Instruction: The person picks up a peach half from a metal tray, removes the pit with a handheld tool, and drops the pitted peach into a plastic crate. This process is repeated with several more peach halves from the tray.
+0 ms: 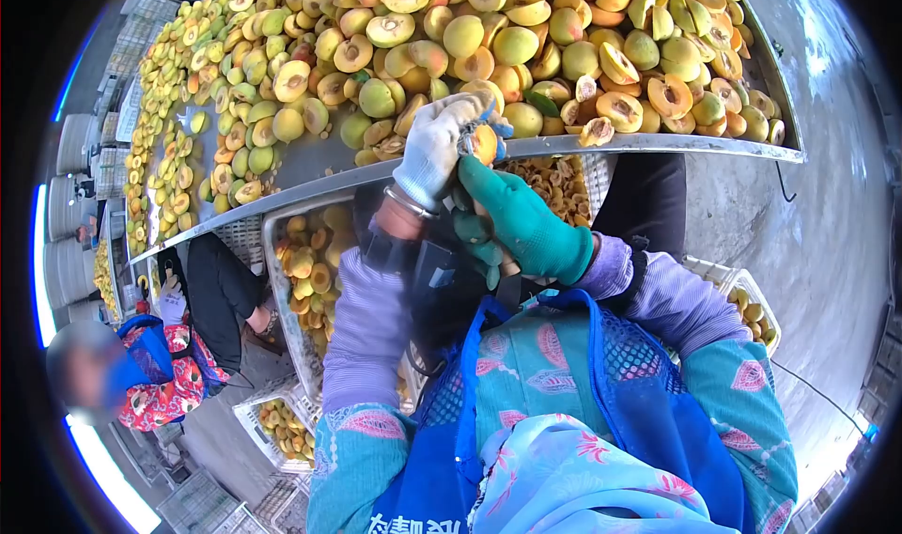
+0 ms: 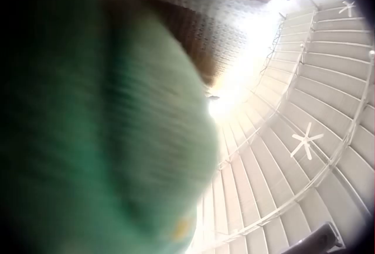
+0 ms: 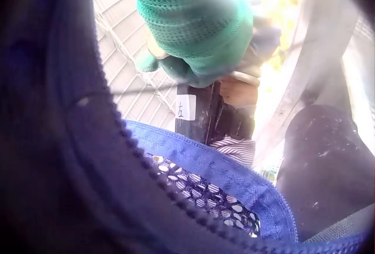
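Observation:
In the head view my left hand (image 1: pixel 434 144), in a white glove with blue fingertips, grips a cut yellow peach (image 1: pixel 484 145) just over the metal table's near edge. My green-gloved right hand (image 1: pixel 531 222) is right up against it, thumb toward the fruit. Its fingers curl round a tool with a wooden handle (image 1: pixel 510 269), whose butt shows below the palm. The tool's working end is hidden between the hands. Close up in the left wrist view is the blurred green glove (image 2: pixel 140 131). The right wrist view shows the same right hand (image 3: pixel 196 28) from below.
Halved and whole peaches (image 1: pixel 404 27) cover the table, which has a raised metal rim (image 1: pixel 658 143). Below stand a crate (image 1: pixel 274 252) of peaches and a heap of brownish pieces (image 1: pixel 561 182). Another person (image 1: pixel 178 365) sits at the left. More crates stand on the floor.

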The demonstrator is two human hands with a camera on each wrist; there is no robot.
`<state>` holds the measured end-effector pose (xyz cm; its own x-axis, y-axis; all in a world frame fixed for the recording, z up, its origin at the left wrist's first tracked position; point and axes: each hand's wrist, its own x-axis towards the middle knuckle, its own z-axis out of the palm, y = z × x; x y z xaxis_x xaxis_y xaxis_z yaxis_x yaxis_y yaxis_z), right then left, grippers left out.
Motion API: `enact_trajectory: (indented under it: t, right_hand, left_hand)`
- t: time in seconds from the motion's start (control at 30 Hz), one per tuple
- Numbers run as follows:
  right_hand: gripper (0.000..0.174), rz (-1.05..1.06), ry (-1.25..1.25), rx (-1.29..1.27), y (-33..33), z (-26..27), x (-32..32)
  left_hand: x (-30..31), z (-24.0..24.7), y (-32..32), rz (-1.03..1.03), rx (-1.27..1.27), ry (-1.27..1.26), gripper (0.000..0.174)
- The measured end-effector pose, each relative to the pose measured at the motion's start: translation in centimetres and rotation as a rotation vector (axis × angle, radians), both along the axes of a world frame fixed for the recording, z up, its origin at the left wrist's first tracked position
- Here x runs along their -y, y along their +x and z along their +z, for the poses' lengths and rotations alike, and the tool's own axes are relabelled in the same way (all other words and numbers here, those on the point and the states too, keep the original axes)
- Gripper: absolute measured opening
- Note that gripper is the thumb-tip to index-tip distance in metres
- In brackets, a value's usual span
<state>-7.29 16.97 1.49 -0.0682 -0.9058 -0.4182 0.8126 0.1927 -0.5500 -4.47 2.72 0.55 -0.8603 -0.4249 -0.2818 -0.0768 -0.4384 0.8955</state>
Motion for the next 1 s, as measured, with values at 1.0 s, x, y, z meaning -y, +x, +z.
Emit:
enact_trajectory:
  t: [1.0]
  right_hand:
    - [0.041, 0.397, -0.305, 0.767, -1.8, -2.1, -1.4]
  left_hand:
    - [-0.9, 0.3, 8.9, 0.599, 0.020, 0.324, 0.037]
